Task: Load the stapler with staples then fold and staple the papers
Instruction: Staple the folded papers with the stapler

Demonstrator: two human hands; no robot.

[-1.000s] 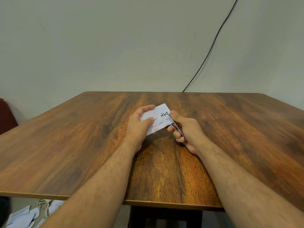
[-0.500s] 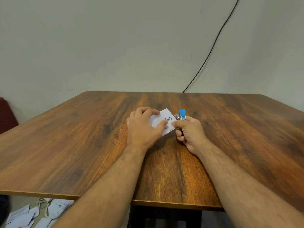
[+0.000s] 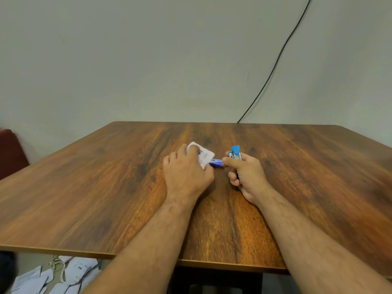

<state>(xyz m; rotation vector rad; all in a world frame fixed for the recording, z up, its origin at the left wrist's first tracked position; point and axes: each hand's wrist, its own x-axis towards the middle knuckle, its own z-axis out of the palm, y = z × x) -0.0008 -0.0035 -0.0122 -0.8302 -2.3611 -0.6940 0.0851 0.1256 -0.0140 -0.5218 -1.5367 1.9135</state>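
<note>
My left hand (image 3: 186, 172) grips a small folded white paper (image 3: 204, 156) with handwriting, holding it low over the wooden table (image 3: 106, 187). My right hand (image 3: 247, 175) is closed around a small stapler (image 3: 235, 153), whose blue and metal head sticks up above my fist. Between the two hands, a small blue-purple staple box (image 3: 216, 163) lies on the table, partly hidden by the paper and my left fingers.
A black cable (image 3: 273, 66) runs down the wall to the table's far edge. Several white papers (image 3: 53, 276) and a cord lie on the floor at lower left. A dark red seat (image 3: 10, 151) stands at the left.
The stapler came off the paper's edge and my right hand moved right with it. My left hand carried the paper left and down, uncovering the staple box.
</note>
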